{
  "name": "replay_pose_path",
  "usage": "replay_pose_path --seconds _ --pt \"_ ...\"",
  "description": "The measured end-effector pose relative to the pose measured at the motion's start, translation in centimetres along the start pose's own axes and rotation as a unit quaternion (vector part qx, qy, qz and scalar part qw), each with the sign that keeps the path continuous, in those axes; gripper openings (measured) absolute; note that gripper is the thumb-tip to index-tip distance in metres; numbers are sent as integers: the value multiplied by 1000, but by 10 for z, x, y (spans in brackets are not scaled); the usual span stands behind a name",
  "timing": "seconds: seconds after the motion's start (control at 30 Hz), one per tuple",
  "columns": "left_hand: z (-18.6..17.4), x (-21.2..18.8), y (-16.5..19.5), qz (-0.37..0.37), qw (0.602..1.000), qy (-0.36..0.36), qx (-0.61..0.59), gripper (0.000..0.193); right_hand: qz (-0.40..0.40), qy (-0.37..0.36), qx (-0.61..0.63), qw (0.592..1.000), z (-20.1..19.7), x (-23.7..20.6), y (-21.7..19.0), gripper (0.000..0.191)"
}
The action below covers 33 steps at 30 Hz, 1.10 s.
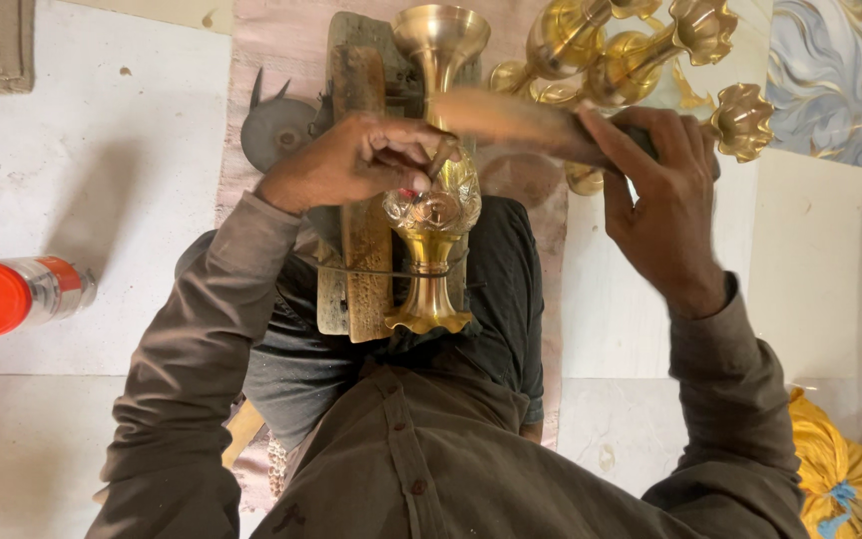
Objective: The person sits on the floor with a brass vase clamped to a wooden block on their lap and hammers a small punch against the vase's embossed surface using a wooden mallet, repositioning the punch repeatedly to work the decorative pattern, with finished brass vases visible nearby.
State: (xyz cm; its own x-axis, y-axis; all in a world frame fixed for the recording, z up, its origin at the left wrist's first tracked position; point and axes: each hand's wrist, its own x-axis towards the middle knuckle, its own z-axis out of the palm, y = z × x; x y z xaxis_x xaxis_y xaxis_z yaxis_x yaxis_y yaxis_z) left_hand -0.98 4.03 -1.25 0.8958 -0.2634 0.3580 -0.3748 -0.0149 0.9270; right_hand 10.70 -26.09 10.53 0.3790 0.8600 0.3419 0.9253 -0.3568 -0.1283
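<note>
Brass everywhere today. Closest to me is my own brown shirt and dark trousers, and right in my lap sits the brass vase piece (433,235), lying lengthways with its flared foot toward my belly and its trumpet mouth pointing away, resting against a worn wooden block (356,190) with a thin wire looped round both. My left hand (356,160) has its grip pinched tight on a small punch tool (441,157), tip pressed onto the patterned bulge in the middle of the vase. My right hand (665,200) is clenched around the handle end of a wooden mallet (511,118), which is blurred and sits just above the punch. Off to my left on the pale floor (82,150) lies a jar with an orange lid (12,295), on its side, well apart from the work. By my right elbow there's a yellow sack (840,469). Further out, past the vase mouth, is a grey round metal disc (276,130) beside the block, and a cluster of brass flower-shaped fittings (670,50) near my right hand.
</note>
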Motion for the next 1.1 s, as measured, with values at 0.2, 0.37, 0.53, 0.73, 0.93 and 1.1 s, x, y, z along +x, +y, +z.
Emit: replay_pose_path --seconds 0.2,0.37,0.53,0.73,0.93,1.1 --pt "5 -10 -1 -21 990 77 -113 43 182 70 390 900 10 -7 0 60" --pt "8 0 3 -3 967 234 -103 44 165 -22 154 974 16 -12 27 58" --pt "12 20 9 -77 964 243 -75 52 83 -141 71 984 33 -11 42 62" --pt "14 30 13 -143 958 240 -62 52 6 -147 36 988 36 0 61 60" --pt "15 30 11 -152 954 248 -71 53 -39 -168 -34 984 33 13 76 55" --pt "16 29 9 -147 955 253 -42 58 -68 -188 -41 979 16 28 80 52"
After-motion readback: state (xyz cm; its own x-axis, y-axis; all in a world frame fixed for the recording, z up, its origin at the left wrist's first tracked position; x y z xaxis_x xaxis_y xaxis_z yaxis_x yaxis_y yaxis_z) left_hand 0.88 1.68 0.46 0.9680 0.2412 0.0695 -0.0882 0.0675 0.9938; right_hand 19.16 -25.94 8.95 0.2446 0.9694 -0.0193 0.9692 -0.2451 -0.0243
